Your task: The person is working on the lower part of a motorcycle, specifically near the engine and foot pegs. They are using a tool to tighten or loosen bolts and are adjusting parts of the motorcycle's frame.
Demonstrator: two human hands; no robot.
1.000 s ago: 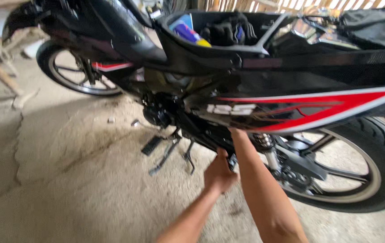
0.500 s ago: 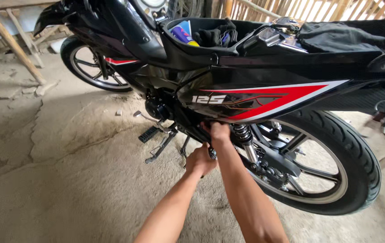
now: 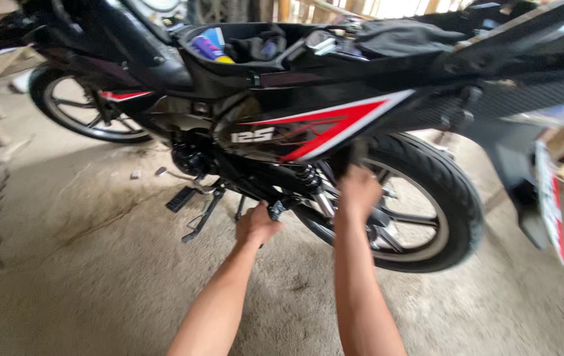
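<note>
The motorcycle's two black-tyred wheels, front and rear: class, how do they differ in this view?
1. The rear wheel shows large and near; the front wheel looks small, farther off at upper left.
2. The right hand reaches in beside the rear wheel, the left hand lower by the frame; neither is near the front wheel.
Both have black tyres and silver spokes and rest on the concrete floor.

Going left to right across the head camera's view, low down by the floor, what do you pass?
Front wheel → footpeg → left hand → right hand → rear wheel → number plate.
</note>
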